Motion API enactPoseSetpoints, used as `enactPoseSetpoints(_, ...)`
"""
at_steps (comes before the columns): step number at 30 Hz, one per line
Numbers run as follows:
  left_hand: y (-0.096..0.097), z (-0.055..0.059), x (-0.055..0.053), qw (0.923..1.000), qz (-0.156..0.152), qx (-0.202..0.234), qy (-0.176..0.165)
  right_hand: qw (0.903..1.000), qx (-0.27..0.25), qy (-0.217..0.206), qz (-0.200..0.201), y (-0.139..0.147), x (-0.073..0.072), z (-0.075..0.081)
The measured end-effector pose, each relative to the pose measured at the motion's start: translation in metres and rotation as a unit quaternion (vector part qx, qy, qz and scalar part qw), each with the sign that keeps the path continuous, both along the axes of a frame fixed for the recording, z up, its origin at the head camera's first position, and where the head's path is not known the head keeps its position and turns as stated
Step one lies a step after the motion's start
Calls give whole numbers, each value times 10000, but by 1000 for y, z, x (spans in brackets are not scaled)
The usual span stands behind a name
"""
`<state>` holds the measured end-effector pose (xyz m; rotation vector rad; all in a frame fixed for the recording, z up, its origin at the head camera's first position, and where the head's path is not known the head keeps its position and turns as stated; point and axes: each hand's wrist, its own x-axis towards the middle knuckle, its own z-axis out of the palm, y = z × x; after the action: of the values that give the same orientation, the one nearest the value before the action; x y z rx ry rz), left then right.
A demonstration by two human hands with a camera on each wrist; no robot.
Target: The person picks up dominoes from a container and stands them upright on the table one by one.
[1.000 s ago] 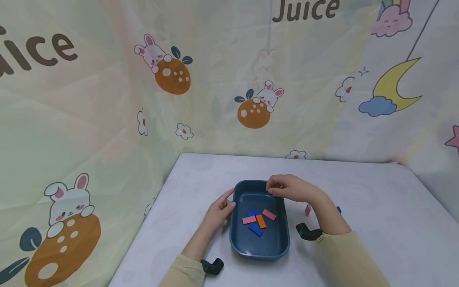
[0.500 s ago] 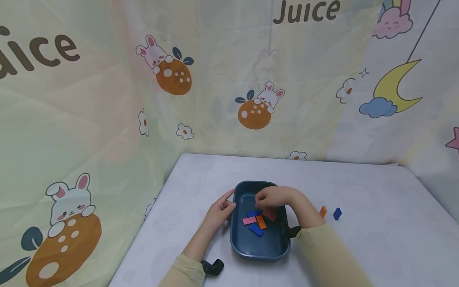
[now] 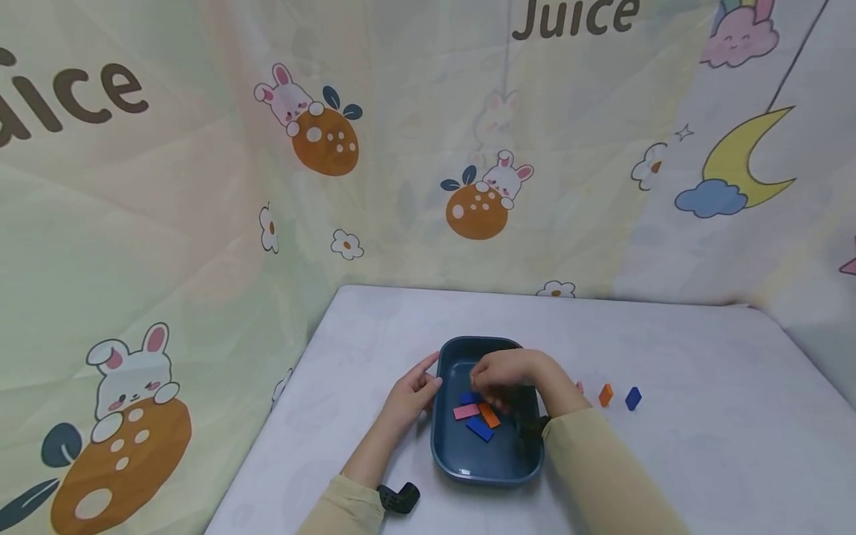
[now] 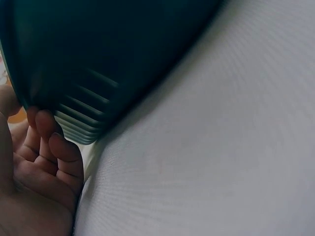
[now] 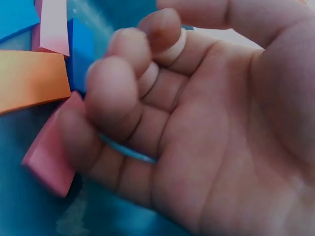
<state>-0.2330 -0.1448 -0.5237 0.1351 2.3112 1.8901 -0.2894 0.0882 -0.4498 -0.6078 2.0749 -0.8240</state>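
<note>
Left grip [image 3: 409, 391] holds left rim of blue tray [image 3: 478, 461], sitting on white surface [image 3: 709, 461]. Right grip [image 3: 504, 371] inside tray, fingers bent, little finger right at pink block [image 5: 47, 152]; can't tell if pinching anything. Orange block [image 3: 605, 395], blue block [image 3: 633, 398] outside, right of tray.

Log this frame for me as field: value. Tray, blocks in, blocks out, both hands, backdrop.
container: dark blue tray on white table
blocks in: two blue blocks, two pink blocks, one orange block
blocks out, right of tray: loose orange block, loose blue block, loose pink block (partly hidden)
left hand: grips tray's left rim
right hand: inside tray, close to a pink block; contact unclear, nothing visibly held
backdrop: pastel cartoon print, rabbits, moon, "Juice"
</note>
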Motion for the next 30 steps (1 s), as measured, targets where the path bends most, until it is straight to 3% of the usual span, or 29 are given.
enactPoseSetpoints(6, 1, 1, 0, 10000, -19, 54, 49, 9949, -975, 140, 220, 0, -10, -13)
enactPoseSetpoints(10, 1, 0, -1, 10000, -37, 63, 41, 9891, -1292, 703, -65, -2, -13, -18)
enactPoseSetpoints(14, 1, -1, -1, 9999, -59, 130, 55, 9820, -787, 1602, -621, -4, -12, -17)
enactPoseSetpoints(18, 2, -2, -1, 9997, -62, 210, 50, 9768, -9, 2019, -714, -7, -11, -16)
enactPoseSetpoints(23, 2, -1, 0, 9998, -61, 192, 71, 9763, 480, 1995, -682, -10, -8, -19)
enactPoseSetpoints(30, 1, -2, -1, 9998, -62, 167, 84, 9794, 568, 1833, -624, -13, -7, -22)
